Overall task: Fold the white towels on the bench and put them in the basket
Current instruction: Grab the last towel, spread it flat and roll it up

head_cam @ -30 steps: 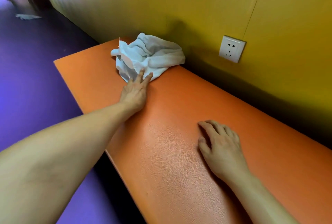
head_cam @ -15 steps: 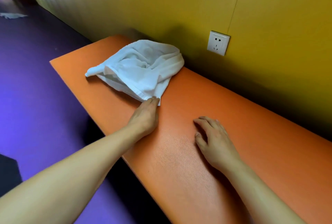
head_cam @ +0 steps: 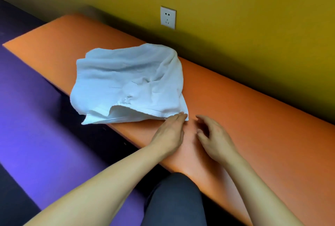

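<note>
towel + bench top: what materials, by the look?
White towel: soft woven cotton or terry, probably; matte, limp, creased, with a stitched hem. Bench: looks like orange vinyl or faux leather over padding; fine pebbled grain, slight sheen. Padding is a guess.
</note>
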